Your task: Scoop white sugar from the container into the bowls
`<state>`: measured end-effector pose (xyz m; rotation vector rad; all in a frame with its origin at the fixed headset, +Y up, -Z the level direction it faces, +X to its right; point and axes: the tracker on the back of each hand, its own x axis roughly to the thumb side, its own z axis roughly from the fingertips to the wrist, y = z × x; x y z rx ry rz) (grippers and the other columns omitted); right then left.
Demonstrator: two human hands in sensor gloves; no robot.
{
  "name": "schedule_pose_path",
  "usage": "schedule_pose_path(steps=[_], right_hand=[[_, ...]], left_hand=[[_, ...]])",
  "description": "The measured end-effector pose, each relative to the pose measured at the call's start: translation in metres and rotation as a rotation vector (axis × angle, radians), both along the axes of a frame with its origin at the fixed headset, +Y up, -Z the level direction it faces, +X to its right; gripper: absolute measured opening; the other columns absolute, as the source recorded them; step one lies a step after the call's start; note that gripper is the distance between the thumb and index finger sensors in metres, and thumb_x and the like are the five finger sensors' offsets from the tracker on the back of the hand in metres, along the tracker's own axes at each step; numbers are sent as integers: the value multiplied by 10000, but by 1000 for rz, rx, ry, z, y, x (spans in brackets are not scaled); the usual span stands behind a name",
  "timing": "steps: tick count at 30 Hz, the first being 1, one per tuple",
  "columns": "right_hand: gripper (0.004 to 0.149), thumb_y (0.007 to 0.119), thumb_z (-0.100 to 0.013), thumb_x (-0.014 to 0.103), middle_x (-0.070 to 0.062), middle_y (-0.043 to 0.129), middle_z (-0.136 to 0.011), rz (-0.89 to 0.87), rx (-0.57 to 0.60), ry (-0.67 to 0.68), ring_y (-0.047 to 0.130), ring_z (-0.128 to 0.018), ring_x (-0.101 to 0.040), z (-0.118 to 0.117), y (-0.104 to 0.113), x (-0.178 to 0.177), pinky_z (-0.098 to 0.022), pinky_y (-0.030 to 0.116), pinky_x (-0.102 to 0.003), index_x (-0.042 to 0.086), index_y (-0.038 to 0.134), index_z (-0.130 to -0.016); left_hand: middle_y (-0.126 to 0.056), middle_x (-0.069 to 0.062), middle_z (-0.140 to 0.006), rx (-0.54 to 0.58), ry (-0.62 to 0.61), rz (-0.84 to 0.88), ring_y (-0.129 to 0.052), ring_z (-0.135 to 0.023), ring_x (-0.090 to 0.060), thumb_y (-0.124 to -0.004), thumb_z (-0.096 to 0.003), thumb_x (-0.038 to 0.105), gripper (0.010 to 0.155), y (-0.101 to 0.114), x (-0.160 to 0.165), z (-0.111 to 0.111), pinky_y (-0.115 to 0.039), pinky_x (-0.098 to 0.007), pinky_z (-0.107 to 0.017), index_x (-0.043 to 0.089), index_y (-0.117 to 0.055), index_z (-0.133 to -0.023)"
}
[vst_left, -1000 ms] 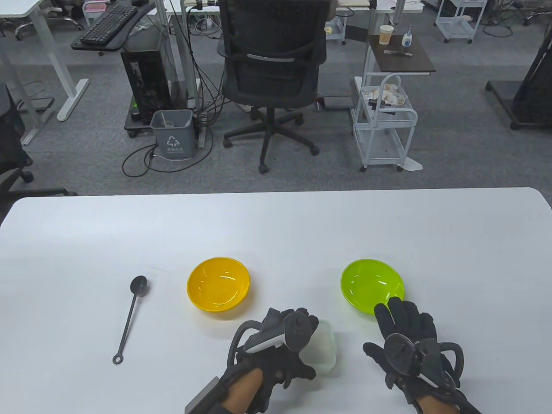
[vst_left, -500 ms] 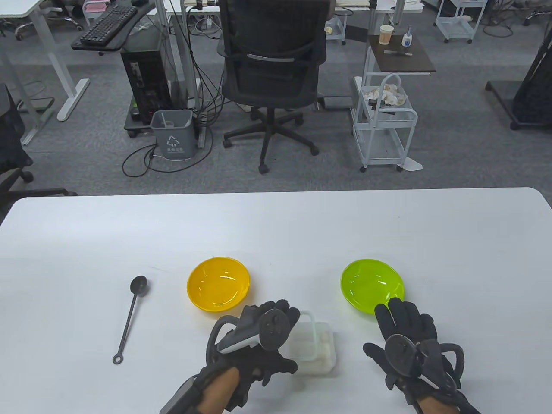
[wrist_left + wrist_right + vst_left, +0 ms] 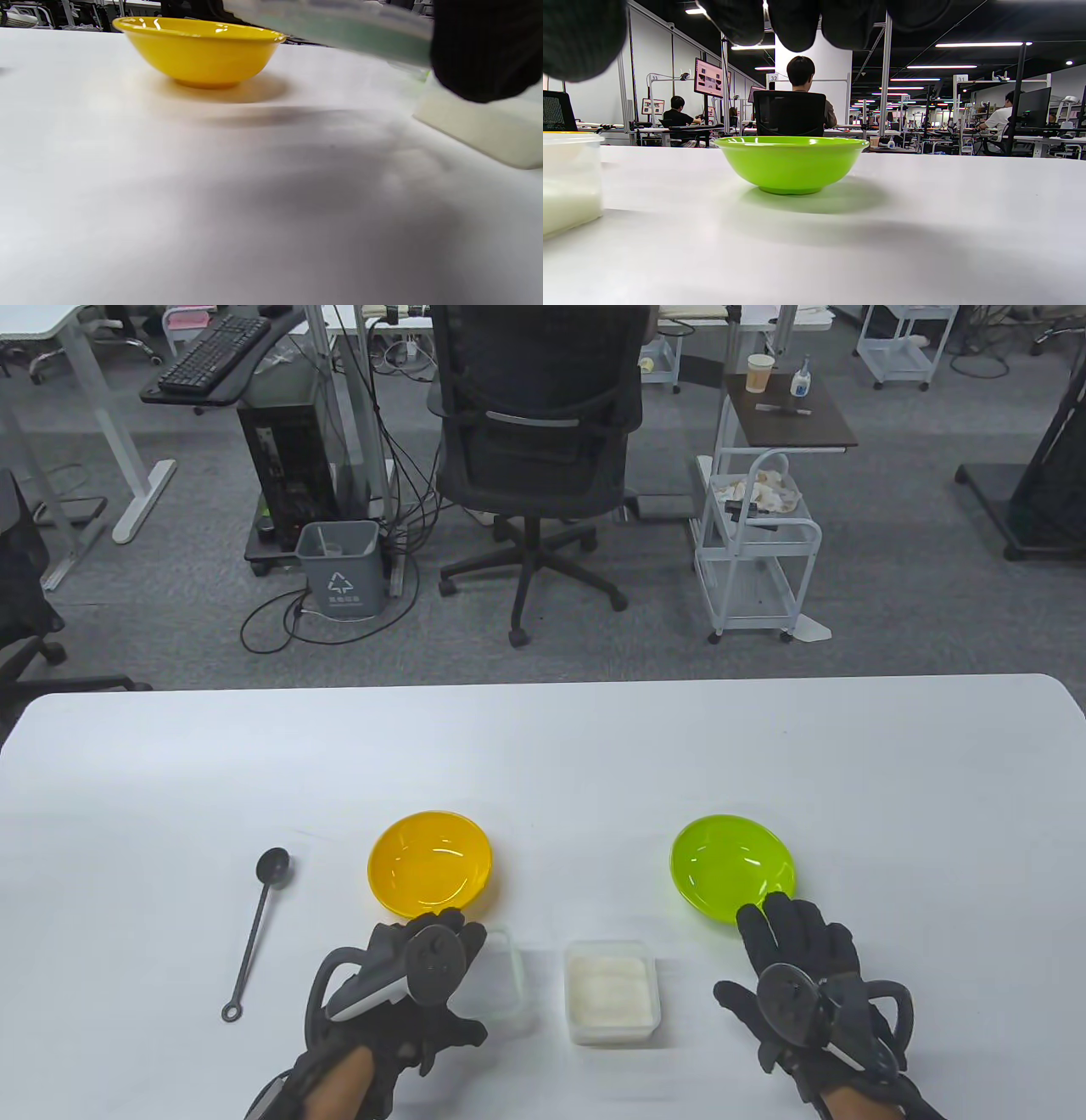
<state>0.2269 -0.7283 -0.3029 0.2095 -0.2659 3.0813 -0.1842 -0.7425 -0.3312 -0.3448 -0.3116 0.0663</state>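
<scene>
**Table view: lid comes off, sugar now exposed**

Table view shows the change plainly. A second ago the left hand (image 3: 424,984) sat over the container (image 3: 612,991) at lower centre of the frame; half a second ago it was lifting the clear lid (image 3: 501,980) away; now it has carried that lid to the left, and holds it low over the desk (image 3: 543,746) just below the yellow bowl (image 3: 430,863). The fingers are clamped on the lid's edge, as the left wrist view confirms: a gloved fingertip (image 3: 483,51) grips the blurred lid at upper right there.

The container stands open at lower centre, white sugar (image 3: 611,984) level inside it, between the two hands and below both bowls. The green bowl (image 3: 733,867) lies to its upper right.

The right hand (image 3: 797,967) has not shifted across all three moments: it rests flat at lower right, fingers spread and holding nothing, fingertips touching the green bowl's near rim.

For the task, this means access is cleared but no scooping has begun. Both bowls look empty, and the spoon (image 3: 257,931) lies untouched at the left of the frame. The lid likely needs setting down before the spoon is fetched.
</scene>
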Motion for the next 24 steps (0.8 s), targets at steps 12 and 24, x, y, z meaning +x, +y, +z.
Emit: schedule_pose_path(steps=[12,24], right_hand=[[832,734,-405,687,-103,369,-1193,-1,-13,3,455,-1119,-395,1,0,1,-785,434,-610,336,425,-1094],[829,735,-404,687,-104,371,-1192,6,-18,2,461,-1116,-398,1,1,1,-783,438,-610,333,437,-1093]], left_hand=[[-166,38,-1247,-129,11,-192,-272,-1215,-318,-808,-342,673,1006,-40,-8,-6,-227,-584,-856,404,-252,-1136],[-92,34,-1228,-171,17,-171,-217,-1208,-324,-770,-338,697,1017,-41,-10,-7,-212,-576,-853,412,-191,-1124]])
